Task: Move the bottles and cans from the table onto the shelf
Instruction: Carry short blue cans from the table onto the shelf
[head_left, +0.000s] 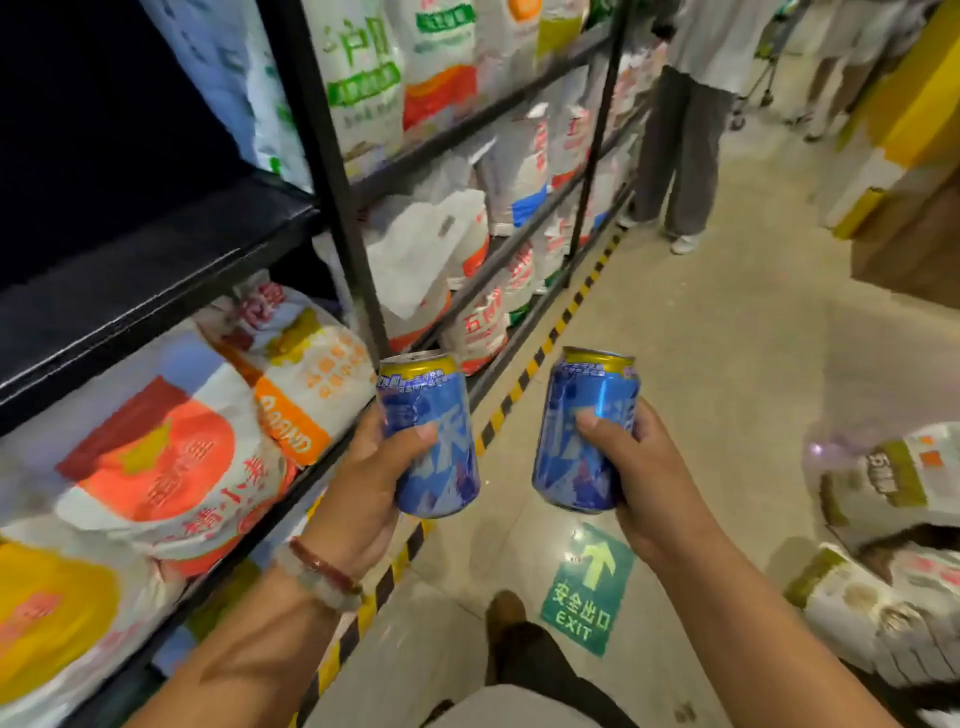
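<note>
Left hand (363, 483), right hand (649, 483) — each gripping can

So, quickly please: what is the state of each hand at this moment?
Left hand: closed around a blue can, held upright.
Right hand: closed around a second blue can, tilted slightly.

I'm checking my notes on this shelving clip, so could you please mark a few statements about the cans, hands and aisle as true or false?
1. Each hand holds a blue can. True: left hand holds the left can, right hand the right can.
2. The cans touch each other. False: they are apart.
3. The left wrist wears a bracelet. True.
4. The floor sign is red. False: green, with an arrow.
5. The shelf on the left holds bottles. False: printed sacks lie below it.
</note>
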